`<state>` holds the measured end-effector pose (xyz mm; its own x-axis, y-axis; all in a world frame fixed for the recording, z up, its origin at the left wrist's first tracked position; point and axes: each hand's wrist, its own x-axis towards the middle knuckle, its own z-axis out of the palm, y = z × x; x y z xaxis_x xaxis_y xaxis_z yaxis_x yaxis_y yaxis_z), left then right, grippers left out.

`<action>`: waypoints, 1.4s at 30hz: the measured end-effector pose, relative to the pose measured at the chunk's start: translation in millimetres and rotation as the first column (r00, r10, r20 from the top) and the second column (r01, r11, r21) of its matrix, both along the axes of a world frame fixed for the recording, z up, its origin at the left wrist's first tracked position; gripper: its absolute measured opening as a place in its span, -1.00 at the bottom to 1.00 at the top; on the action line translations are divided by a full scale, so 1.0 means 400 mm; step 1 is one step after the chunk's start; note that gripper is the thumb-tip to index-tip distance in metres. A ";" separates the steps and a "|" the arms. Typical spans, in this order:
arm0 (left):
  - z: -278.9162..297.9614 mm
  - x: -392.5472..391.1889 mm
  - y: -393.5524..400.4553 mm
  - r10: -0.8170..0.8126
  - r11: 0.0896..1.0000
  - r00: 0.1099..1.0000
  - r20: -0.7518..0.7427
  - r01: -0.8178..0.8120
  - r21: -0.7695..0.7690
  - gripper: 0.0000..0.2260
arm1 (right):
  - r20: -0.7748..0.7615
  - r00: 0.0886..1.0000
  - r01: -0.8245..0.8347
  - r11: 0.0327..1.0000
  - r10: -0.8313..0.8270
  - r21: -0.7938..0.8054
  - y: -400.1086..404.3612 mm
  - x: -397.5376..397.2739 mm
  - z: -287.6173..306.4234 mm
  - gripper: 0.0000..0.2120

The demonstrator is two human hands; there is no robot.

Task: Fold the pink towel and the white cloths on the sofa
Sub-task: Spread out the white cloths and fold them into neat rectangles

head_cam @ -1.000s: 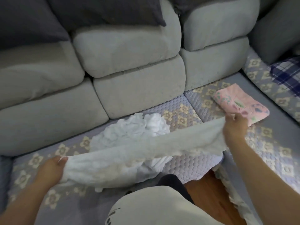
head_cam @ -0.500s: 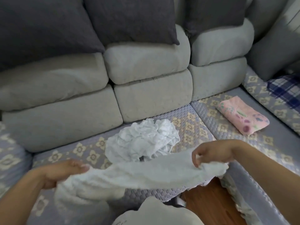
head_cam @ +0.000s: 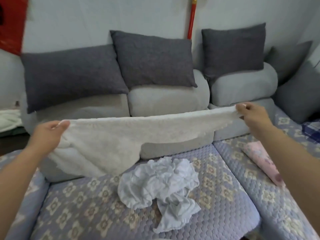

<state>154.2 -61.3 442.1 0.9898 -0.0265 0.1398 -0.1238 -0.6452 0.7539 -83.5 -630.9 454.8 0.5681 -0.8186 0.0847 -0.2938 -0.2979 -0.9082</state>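
A fluffy white cloth [head_cam: 135,135] hangs stretched in the air in front of the sofa back. My left hand [head_cam: 50,134] pinches its left corner and my right hand [head_cam: 251,113] pinches its right corner. Most of the cloth droops on the left side. Below it a thin white cloth [head_cam: 161,184] lies crumpled on the quilted seat [head_cam: 78,205]. The folded pink towel [head_cam: 259,160] lies on the seat at the right, partly hidden behind my right forearm.
Three dark grey pillows [head_cam: 152,58] lean on the grey back cushions [head_cam: 166,101]. A blue plaid cloth [head_cam: 311,132] shows at the far right edge. A red pole [head_cam: 191,18] stands against the wall behind the sofa.
Both hands rose and spread apart, pulling the fluffy white cloth taut and up from the seat edge to chest height. The view tilted up toward the wall.
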 end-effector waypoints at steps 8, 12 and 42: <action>-0.342 -0.219 0.060 -0.158 0.908 0.957 -0.243 0.238 0.346 -0.62 | -0.318 0.940 -0.022 0.953 0.123 0.303 0.002 -0.185 -0.333 -0.68; -0.602 -0.355 0.005 -0.179 0.771 0.921 -0.345 0.349 0.533 -0.93 | -0.379 0.918 0.074 0.883 0.122 0.463 0.019 -0.218 -0.573 -0.66; -1.293 -0.567 -0.642 -0.639 0.224 0.652 -0.408 0.665 0.712 -0.56 | -0.319 0.819 0.487 0.282 -0.477 0.827 -0.061 -0.266 -1.310 -0.88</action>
